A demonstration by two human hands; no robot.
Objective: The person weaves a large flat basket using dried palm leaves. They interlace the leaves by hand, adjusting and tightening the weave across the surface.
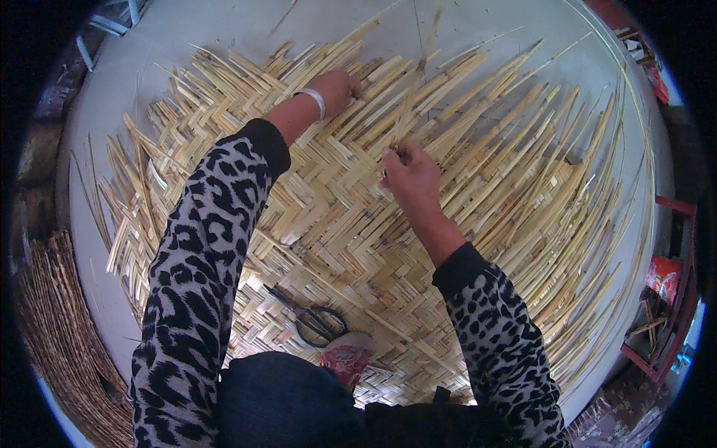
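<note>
Right hand [413, 179] pinches a strip [405, 112]; left hand [336, 91], grip I can't tell, meets the woven mat [336, 201]; grey surface [246, 26] beneath, red frame [677, 204] rightward.

Pale herringbone-woven mat [340, 216]; flat; strip ends [534, 201] splayed

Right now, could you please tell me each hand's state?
Left hand: at the mat; grip cannot be told.
Right hand: closed, holding a strip.
</note>
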